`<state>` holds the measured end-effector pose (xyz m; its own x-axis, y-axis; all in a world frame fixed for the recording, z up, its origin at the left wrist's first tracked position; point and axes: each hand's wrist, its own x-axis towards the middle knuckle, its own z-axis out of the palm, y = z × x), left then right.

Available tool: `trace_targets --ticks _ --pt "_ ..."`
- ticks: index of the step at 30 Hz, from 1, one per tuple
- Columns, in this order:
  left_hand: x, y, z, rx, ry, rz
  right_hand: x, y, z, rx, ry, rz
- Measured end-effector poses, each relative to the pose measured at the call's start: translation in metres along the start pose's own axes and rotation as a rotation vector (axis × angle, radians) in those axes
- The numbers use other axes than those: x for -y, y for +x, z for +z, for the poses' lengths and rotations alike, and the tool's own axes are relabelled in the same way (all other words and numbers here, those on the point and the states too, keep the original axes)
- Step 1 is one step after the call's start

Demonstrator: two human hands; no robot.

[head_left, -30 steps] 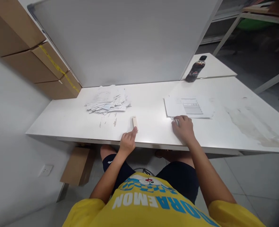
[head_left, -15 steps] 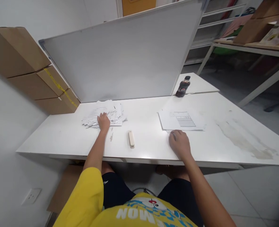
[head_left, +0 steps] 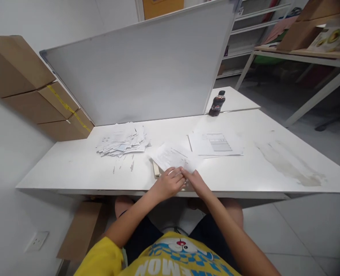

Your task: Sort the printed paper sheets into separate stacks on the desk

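Observation:
A printed paper sheet (head_left: 172, 155) lies tilted at the middle of the white desk, partly over a cream stapler-like object (head_left: 155, 169). My left hand (head_left: 170, 184) grips the sheet's near edge, fingers closed. My right hand (head_left: 194, 181) meets it there, its fingers pressed together at the same edge of the sheet. A messy pile of papers (head_left: 122, 140) sits on the left, and a neater stack of papers (head_left: 216, 143) lies on the right.
A whiteboard (head_left: 135, 73) stands along the desk's back edge. Cardboard boxes (head_left: 20, 69) are stacked at the left. A dark drink bottle (head_left: 217, 104) stands behind the right stack. Stains mark the desk (head_left: 57, 165) surface.
My left hand has left the messy pile and come to the middle, where a sheet now lies. My right hand has moved left to meet it. The view has shifted slightly.

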<state>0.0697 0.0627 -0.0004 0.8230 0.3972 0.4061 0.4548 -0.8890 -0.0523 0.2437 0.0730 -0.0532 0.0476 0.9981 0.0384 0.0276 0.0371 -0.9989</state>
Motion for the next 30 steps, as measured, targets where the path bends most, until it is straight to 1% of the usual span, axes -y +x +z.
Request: trace_targets --ticks 1,2,3,4,5,6,8,10,11,12,13,15,17,19,23,25,27,29,30 --pt "0.002 0.003 0.000 0.019 -0.033 0.041 0.000 0.004 -0.002 -0.061 -0.013 0.059" --pt "0.011 0.005 -0.002 0.027 -0.059 0.042 -0.001 0.008 -0.006 -0.109 -0.030 0.120" --pt "0.026 0.005 -0.006 0.027 -0.075 0.003 -0.002 0.013 -0.012 -0.146 -0.036 0.177" --pt "0.045 0.004 -0.011 0.022 -0.078 -0.078 -0.003 0.016 -0.018 -0.168 -0.026 0.224" --pt "0.070 0.002 -0.017 0.013 -0.064 -0.195 -0.005 0.019 -0.023 -0.175 -0.006 0.256" --pt "0.097 -0.001 -0.023 -0.021 -0.028 -0.348 -0.006 0.020 -0.027 -0.175 0.018 0.268" --pt "0.155 -0.011 -0.034 -0.106 0.093 -0.698 -0.007 0.020 -0.032 -0.166 0.047 0.251" --pt "0.204 -0.025 -0.040 -0.095 0.232 -0.984 -0.007 0.018 -0.031 -0.156 0.040 0.222" --pt "0.223 -0.034 -0.041 -0.063 0.269 -1.088 -0.007 0.017 -0.030 -0.146 0.031 0.211" --pt "0.237 -0.042 -0.041 -0.012 0.265 -1.145 -0.007 0.016 -0.029 -0.139 0.019 0.205" --pt "0.247 -0.050 -0.041 0.030 0.251 -1.165 -0.007 0.016 -0.028 -0.131 0.006 0.205" --pt "0.256 -0.064 -0.038 0.066 0.226 -1.150 -0.009 0.016 -0.027 -0.119 -0.011 0.209" --pt "0.256 -0.073 -0.036 0.055 0.232 -1.120 -0.011 0.017 -0.027 -0.111 -0.012 0.211" --pt "0.254 -0.076 -0.033 0.044 0.247 -1.099 -0.013 0.018 -0.028 -0.109 -0.010 0.207" --pt "0.257 -0.075 -0.031 0.039 0.253 -1.064 -0.012 0.018 -0.029 -0.115 -0.053 0.210" --pt "0.262 -0.073 -0.031 0.009 0.231 -1.050 -0.011 0.018 -0.029 -0.125 -0.061 0.216" --pt "0.266 -0.070 -0.032 -0.040 0.194 -1.066 -0.010 0.018 -0.030 -0.128 -0.052 0.216" --pt "0.261 -0.064 -0.032 -0.079 0.171 -1.097 -0.009 0.018 -0.029 -0.123 -0.046 0.213" --pt "0.255 -0.060 -0.032 -0.109 0.171 -1.105 -0.008 0.018 -0.029 -0.123 -0.048 0.213"
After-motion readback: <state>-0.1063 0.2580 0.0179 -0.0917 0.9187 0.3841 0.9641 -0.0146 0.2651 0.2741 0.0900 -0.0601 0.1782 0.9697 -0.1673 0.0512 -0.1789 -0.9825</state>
